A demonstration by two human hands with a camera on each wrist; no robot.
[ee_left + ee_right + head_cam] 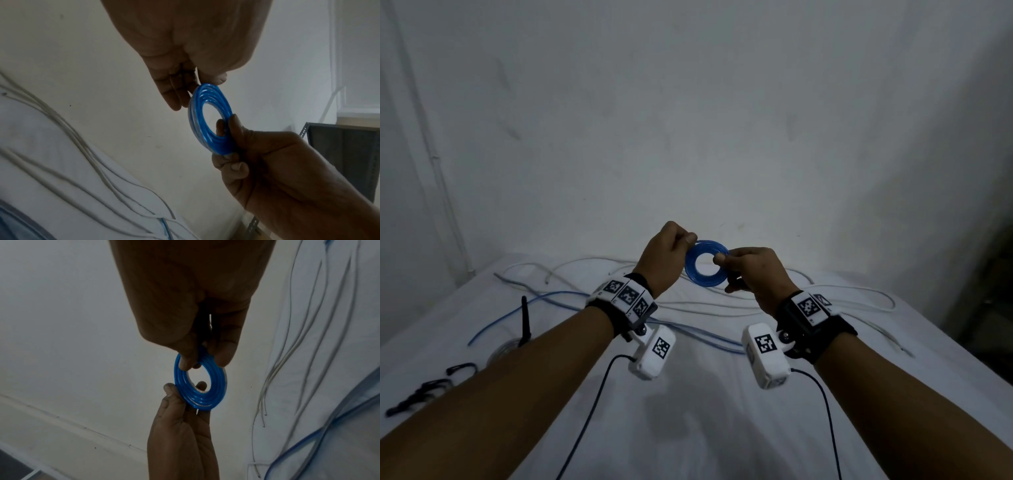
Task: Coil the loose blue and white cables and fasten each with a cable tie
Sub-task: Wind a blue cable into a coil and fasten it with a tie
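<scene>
Up above the white sheet [688, 428], a blue ring of cable [706, 263] held between both hands. Left hand [666, 258] pinching the top left edge of the ring with thumb and fingertips [174, 99]. Right hand [755, 274] gripping the right side, thumb through the hole. Down on the sheet, loose white cables [825, 294] and blue cables [524, 308] spread out, well apart from the ring. Black ties [424, 390] lying near the left edge.
</scene>
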